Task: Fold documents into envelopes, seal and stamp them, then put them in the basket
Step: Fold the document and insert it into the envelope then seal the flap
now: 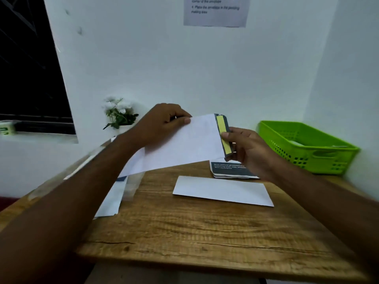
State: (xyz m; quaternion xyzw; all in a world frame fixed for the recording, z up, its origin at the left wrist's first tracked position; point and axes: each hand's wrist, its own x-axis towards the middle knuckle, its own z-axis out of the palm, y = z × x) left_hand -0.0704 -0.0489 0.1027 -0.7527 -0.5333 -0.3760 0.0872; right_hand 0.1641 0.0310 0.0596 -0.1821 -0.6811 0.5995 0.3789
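Observation:
I hold a white envelope (180, 144) up in the air above the wooden table (205, 232). My left hand (162, 124) pinches its upper left edge. My right hand (248, 148) pinches the envelope's right end, thumb on the yellow adhesive strip (222, 130) of the dark-lined open flap. A second white envelope (223, 191) lies flat on the table. Behind it lies a folded dark-printed document (229, 170). The green basket (307, 148) stands at the right, against the wall.
A stack of papers and a clear plastic sleeve (114, 193) lie at the table's left. A small white-flowered plant (120, 113) stands at the back. A printed notice (215, 11) hangs on the wall. A dark window (30, 78) is at the left.

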